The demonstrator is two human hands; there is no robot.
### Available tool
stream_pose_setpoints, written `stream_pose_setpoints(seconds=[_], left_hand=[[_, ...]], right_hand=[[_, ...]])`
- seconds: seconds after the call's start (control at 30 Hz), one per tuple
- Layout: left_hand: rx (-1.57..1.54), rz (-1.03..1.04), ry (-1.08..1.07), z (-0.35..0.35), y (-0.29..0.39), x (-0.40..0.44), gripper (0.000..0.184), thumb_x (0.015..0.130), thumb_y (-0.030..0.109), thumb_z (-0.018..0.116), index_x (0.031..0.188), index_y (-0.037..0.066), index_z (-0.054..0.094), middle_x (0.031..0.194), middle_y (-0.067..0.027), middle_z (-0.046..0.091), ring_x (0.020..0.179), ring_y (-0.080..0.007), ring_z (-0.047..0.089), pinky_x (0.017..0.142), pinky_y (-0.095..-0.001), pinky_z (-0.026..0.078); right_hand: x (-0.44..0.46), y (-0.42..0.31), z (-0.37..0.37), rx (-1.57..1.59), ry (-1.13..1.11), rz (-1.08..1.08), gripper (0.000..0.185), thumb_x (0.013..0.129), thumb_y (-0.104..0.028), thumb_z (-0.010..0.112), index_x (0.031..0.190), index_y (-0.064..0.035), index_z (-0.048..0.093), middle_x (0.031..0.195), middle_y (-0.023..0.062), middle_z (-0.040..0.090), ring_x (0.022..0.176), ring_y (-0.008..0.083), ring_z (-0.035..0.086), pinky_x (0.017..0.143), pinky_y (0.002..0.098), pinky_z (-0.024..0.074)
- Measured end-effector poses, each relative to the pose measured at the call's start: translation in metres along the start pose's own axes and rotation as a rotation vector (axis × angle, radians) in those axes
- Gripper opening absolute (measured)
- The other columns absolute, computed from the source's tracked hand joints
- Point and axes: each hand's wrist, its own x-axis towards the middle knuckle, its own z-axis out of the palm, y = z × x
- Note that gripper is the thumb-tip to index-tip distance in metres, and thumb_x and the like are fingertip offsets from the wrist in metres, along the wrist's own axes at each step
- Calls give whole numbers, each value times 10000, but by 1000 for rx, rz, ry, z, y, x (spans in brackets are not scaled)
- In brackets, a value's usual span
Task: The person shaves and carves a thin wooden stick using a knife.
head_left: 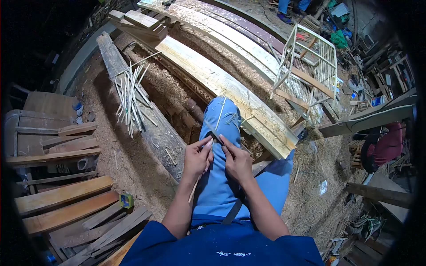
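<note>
Both hands meet above my blue-jeaned knee [222, 115]. My left hand [197, 159] is closed on a thin pale stick [193, 189], whose lower end points down toward my lap. A dark, narrow knife-like blade [212, 130] slants up and left between the hands. My right hand [236, 160] is closed on its lower end, thumb and fingers pinched close to the left fingertips. Another thin pale strip [221, 111] lies over the knee. To the left, a bundle of pale sticks [129, 99] rests on a grey weathered plank [162, 133].
A long pale board [199, 66] with shavings runs beyond my knee. A slatted wooden cage [310, 66] stands at the upper right. Planks [66, 195] and a yellow-green tape measure [126, 200] lie at the lower left. Parts of other people show at the right and top.
</note>
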Motion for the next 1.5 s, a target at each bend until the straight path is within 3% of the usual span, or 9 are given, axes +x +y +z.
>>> stream_pose_setpoints(seconds=[0.1,0.33,0.7,0.83,0.9,1.0,1.07,1.17,1.5], left_hand=[[51,-21,-10,1,1,13,392,1009,191,583,1319,-49,561,573,-18,555,353,-54,385,320,-220,291],[-49,-49,-28,-5,-7,-1,324,1018,145,563,1332,86,613,582,7,533,372,-32,365,330,-208,285],[-57,-82,7,-16,-18,-65,323,1010,122,564,1318,36,611,577,-1,532,371,-46,377,336,-209,300],[14,-34,6,-14,-6,-79,334,995,128,590,1313,30,613,574,-2,551,376,-40,395,340,-217,299],[46,-20,-10,-9,-2,-79,341,987,131,605,1311,27,613,573,0,558,379,-37,398,343,-220,296],[109,63,-31,2,0,-74,360,967,138,639,1309,26,613,574,8,566,395,-31,406,363,-222,300],[182,84,-55,10,5,-70,365,960,133,651,1309,29,616,574,15,561,420,-24,417,387,-222,303],[240,94,-106,22,14,-68,367,959,131,652,1310,32,617,576,18,558,443,-24,434,404,-220,309],[350,165,-202,39,12,-71,368,944,105,667,1298,14,626,593,37,546,533,-16,472,493,-202,348]], right_hand=[[3,-1,-4,-18,-1,17,397,941,-224,608,1323,-328,616,995,186,703,831,395,678,699,473,531],[8,7,14,-22,102,-50,423,929,-197,611,1331,-326,607,886,182,693,769,396,666,639,493,504],[13,12,10,-99,139,-25,430,939,-219,604,1353,-332,585,821,184,673,757,410,657,671,510,505],[15,-3,-2,101,111,210,396,963,-181,580,1354,-242,601,1007,238,689,898,390,690,783,431,536],[23,29,5,256,306,23,380,1012,-198,545,1371,-76,563,1197,228,674,1093,272,672,948,364,488],[26,46,-6,405,342,151,362,1026,-236,546,1296,-5,616,954,145,732,815,193,690,734,305,537],[22,32,-33,948,139,346,357,1012,-305,590,1171,5,666,684,9,593,514,84,512,460,226,399],[14,-6,-54,1147,129,423,331,978,-361,636,1066,-45,679,580,-73,410,406,21,314,369,216,204],[6,-11,-70,992,151,388,213,905,-267,749,888,-67,680,576,-98,452,465,19,343,422,236,235]])
